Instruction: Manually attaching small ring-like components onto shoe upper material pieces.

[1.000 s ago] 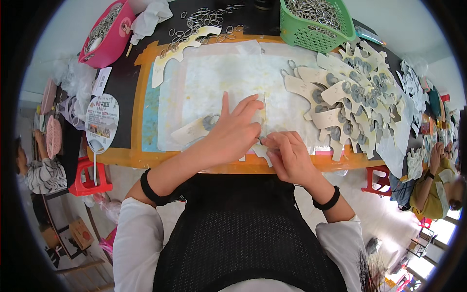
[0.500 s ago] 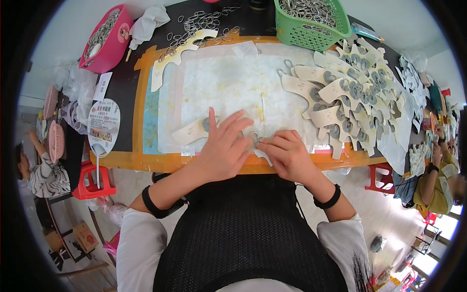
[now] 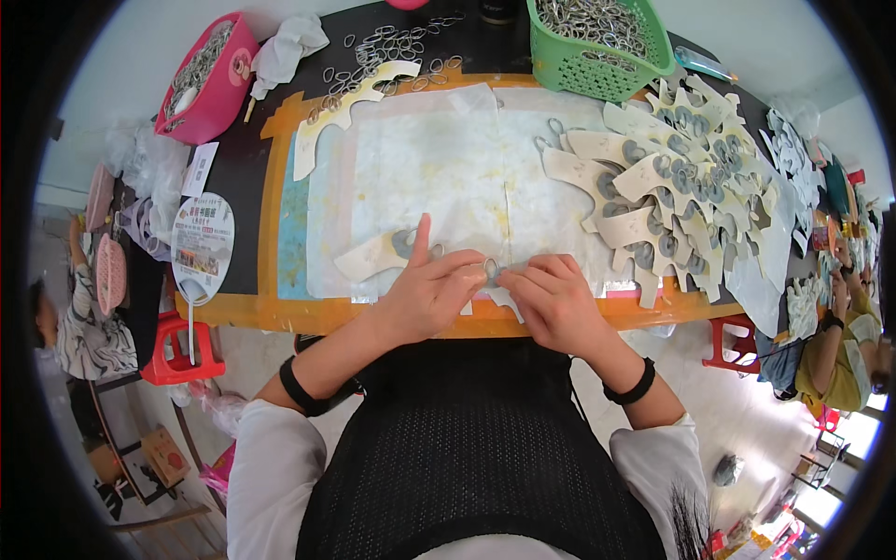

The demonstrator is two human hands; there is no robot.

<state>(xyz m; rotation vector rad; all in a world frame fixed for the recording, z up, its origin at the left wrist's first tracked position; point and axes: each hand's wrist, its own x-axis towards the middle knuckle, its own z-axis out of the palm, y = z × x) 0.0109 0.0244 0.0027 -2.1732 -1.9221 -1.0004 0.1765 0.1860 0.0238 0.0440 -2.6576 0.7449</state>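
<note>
In front of my body, both hands meet at a small metal ring [image 3: 491, 266] near the front edge of the work sheet. My left hand [image 3: 425, 294] pinches at the ring's left side, one finger sticking up. My right hand [image 3: 553, 297] is closed at the ring's lower right, on a cream cut-out piece [image 3: 506, 301] with a grey tab; the fingers hide most of it. Left of them lies another cream piece [image 3: 369, 258], partly behind my left hand. A further curved cream piece [image 3: 329, 116] lies at the sheet's far left corner.
Overlapping cream pieces with grey tabs and rings [image 3: 672, 177] cover the right side. Loose rings [image 3: 387, 47] lie at the back. A green basket [image 3: 597, 70] and a pink basket [image 3: 219, 89] hold rings. A paper fan [image 3: 202, 245] lies left; other people sit at both sides.
My left hand has come down, its spread fingers closing to a pinch at the ring. My right hand has stayed nearly in place.
</note>
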